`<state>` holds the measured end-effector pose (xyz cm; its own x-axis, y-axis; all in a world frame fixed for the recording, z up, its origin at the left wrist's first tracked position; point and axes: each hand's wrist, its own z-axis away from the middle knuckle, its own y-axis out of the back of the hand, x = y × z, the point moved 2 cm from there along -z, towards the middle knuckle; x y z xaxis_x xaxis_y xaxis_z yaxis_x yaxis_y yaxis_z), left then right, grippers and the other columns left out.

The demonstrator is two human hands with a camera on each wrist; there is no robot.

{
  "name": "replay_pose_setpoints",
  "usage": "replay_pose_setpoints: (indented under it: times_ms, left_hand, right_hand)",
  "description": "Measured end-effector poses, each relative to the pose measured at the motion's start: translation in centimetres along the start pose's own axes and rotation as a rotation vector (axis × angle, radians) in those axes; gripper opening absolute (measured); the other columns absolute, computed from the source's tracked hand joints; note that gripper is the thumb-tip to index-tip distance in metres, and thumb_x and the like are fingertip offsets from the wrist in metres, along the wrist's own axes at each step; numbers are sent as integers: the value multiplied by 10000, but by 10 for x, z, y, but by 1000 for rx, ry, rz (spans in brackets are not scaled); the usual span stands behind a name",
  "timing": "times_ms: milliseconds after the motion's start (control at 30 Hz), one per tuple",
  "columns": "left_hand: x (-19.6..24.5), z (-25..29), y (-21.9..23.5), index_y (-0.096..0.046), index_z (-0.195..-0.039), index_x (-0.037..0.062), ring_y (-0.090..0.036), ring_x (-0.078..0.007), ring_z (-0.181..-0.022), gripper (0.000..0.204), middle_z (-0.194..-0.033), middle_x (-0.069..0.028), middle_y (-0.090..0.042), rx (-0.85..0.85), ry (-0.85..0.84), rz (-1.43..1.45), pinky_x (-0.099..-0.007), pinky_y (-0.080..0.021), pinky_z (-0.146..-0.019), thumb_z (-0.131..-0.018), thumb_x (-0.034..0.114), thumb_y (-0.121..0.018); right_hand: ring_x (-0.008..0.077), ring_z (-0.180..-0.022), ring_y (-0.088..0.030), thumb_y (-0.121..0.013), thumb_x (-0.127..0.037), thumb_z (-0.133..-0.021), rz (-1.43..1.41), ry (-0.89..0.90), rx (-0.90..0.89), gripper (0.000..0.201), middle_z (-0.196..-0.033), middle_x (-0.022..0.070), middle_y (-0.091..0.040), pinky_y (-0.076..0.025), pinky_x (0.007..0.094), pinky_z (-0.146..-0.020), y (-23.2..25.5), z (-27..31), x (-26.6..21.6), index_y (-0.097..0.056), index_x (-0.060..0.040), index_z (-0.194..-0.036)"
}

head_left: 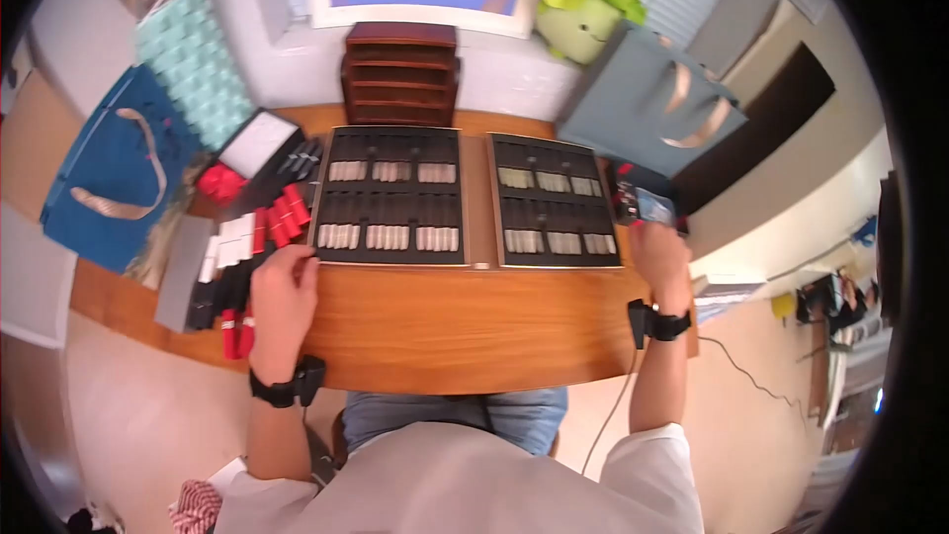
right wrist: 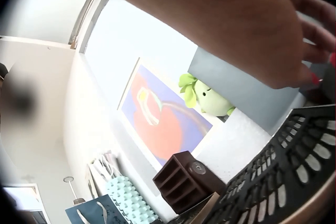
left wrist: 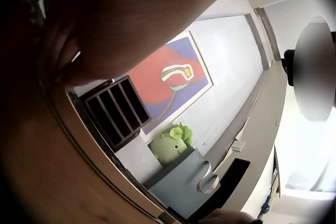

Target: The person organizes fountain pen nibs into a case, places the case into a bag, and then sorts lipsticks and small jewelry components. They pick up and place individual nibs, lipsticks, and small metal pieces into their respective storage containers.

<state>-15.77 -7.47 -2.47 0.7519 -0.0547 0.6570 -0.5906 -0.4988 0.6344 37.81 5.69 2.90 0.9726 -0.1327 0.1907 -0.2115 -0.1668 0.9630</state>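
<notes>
Two hinged display cases stand open side by side, a left panel and a right panel, each with black slots holding rows of pale, slim pieces. My left hand is at the left panel's near corner, loosely bent, beside red lipstick tubes and white-capped tubes. In the left wrist view it is dark and mostly hidden. My right hand reaches into a small dark box at the table's right end. A red thing shows at its fingers; I cannot tell whether they grip it.
A small brown wooden shelf stands behind the cases. Blue and grey paper bags flank the table, with a teal textured bag at the left. A green plush toy sits behind the grey bag.
</notes>
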Motion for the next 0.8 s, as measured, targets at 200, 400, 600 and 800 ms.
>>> replay_pose_setpoints:
  times_ms: [200,400,600,800]
  left_hand:
    - [2,-16,-5,-762,-1104,-47,-786,-369,-815,136,-920,-236,-782,-9,19,-12,-421,-604,-751,-982,11,-771]
    - [-4,-26,-6,-766,-1109,-47,-798,-399,-860,141,-946,-247,-796,-66,-11,-55,-436,-616,-786,-974,-6,-765]
    - [2,-29,-8,-770,-1101,-52,-802,-405,-881,136,-964,-256,-802,-64,3,-126,-440,-621,-793,-971,-10,-767]
    - [10,-32,-7,-769,-1098,-56,-804,-416,-905,144,-971,-252,-808,-75,13,-151,-450,-621,-807,-963,-7,-782]
  right_hand:
    - [491,-937,-749,-613,-342,-1090,-473,81,-98,382,-946,260,-786,-605,589,-808,-18,8,-3,-803,-30,-982]
    - [492,-907,-748,-636,-258,-1060,-398,117,137,296,-933,259,-783,-606,595,-796,-39,7,-6,-801,-33,-962]
    - [494,-849,-751,-652,-245,-1035,-439,65,85,285,-880,257,-776,-613,592,-771,-30,18,-6,-798,-32,-914]
    - [492,-816,-751,-656,-248,-1029,-453,70,91,289,-860,254,-772,-612,594,-756,-31,24,-1,-795,-34,-893]
